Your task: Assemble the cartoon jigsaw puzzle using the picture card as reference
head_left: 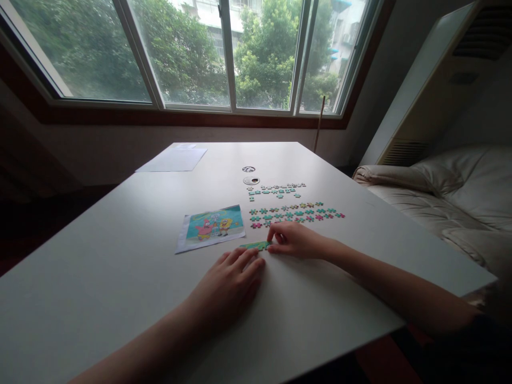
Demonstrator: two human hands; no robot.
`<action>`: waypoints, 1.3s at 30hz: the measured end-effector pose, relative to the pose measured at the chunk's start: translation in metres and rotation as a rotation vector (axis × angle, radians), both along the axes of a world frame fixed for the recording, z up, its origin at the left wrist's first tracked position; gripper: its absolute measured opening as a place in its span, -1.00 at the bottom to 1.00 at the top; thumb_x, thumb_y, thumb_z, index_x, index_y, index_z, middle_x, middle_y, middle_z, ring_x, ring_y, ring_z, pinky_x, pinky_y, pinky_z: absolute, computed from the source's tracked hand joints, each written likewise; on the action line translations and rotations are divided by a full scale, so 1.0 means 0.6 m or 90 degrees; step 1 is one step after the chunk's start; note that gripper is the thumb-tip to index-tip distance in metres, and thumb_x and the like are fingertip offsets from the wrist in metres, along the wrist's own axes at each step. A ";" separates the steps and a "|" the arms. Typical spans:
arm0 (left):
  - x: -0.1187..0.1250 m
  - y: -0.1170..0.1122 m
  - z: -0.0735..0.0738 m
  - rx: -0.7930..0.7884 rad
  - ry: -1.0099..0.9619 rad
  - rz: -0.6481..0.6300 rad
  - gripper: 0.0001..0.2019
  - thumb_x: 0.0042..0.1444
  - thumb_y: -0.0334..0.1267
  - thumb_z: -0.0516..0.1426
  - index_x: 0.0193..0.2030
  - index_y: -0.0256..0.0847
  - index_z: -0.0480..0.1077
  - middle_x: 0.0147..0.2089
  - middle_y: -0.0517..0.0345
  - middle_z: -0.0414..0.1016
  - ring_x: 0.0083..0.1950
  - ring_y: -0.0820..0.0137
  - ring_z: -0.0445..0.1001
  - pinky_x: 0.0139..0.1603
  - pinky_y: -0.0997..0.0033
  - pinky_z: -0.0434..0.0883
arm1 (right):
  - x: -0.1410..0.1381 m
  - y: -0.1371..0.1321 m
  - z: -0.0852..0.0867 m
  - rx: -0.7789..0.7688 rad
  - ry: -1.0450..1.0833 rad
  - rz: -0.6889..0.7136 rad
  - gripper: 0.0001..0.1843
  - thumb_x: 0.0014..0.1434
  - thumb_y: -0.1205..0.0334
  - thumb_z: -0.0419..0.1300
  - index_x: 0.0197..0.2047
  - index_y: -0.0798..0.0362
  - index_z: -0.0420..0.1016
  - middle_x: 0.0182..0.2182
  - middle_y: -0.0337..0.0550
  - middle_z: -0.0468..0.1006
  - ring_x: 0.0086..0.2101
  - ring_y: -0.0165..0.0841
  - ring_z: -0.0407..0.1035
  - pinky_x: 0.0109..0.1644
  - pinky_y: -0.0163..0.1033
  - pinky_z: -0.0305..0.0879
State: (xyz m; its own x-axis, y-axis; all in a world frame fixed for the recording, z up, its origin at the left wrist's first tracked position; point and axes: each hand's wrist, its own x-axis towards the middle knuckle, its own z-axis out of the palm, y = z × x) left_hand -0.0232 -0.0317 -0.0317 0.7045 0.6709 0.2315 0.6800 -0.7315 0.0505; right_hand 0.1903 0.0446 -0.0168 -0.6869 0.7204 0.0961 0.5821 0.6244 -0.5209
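A short green strip of joined jigsaw pieces [256,246] lies flat on the white table, partly covered by my fingers. My left hand [232,280] rests over its near left side, fingers stretched out and lying flat. At the strip's right end, my right hand [298,240] has thumb and index finger pinched on a puzzle piece, which is mostly hidden. Just beyond that hand, several loose puzzle pieces [299,214] are spread in rows, green, pink and yellow. A printed cartoon picture [216,226] lies to the left of them.
Farther back are another group of loose puzzle pieces [276,191] and two small round objects, one a ring-like disc [251,181]. White paper sheets [174,159] lie at the far left of the table [100,256]. A cream sofa [432,186] stands at the right, beyond the table's edge.
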 end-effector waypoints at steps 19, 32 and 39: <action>0.000 0.002 -0.001 -0.006 -0.005 0.005 -0.73 0.17 -0.38 -0.02 0.02 -0.20 0.29 0.10 -0.07 0.33 0.05 0.09 0.30 -0.01 -0.02 0.34 | 0.006 0.012 0.016 -0.024 -0.002 0.011 -0.80 0.11 0.19 0.16 -0.22 0.12 0.45 -0.50 -0.25 0.41 -0.49 -0.49 0.26 -0.40 -0.39 0.14; -0.001 -0.001 0.000 -0.022 -0.009 0.010 -0.71 0.18 -0.38 -0.04 0.03 -0.23 0.30 0.12 -0.09 0.33 0.08 0.08 0.29 0.01 -0.04 0.33 | 0.122 0.208 0.031 0.021 -0.189 -0.328 -0.70 0.06 0.14 0.19 -0.16 0.11 0.51 -0.26 -0.09 0.55 -0.31 -0.36 0.41 -0.25 -0.32 0.26; -0.002 -0.001 0.000 -0.025 -0.010 0.009 -0.71 0.18 -0.37 -0.03 0.04 -0.21 0.29 0.12 -0.09 0.32 0.09 0.08 0.29 0.01 -0.04 0.33 | 0.126 0.247 0.015 -0.050 -0.211 -0.366 -0.62 -0.06 0.12 0.30 -0.16 0.10 0.54 -0.22 -0.07 0.56 -0.28 -0.31 0.42 -0.28 -0.34 0.28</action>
State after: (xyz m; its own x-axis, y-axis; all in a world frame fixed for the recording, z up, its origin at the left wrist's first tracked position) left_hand -0.0243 -0.0321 -0.0316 0.6914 0.6896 0.2157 0.6893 -0.7190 0.0890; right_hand 0.2657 0.1931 -0.0076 -0.1749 0.9771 -0.1213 0.9481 0.1339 -0.2883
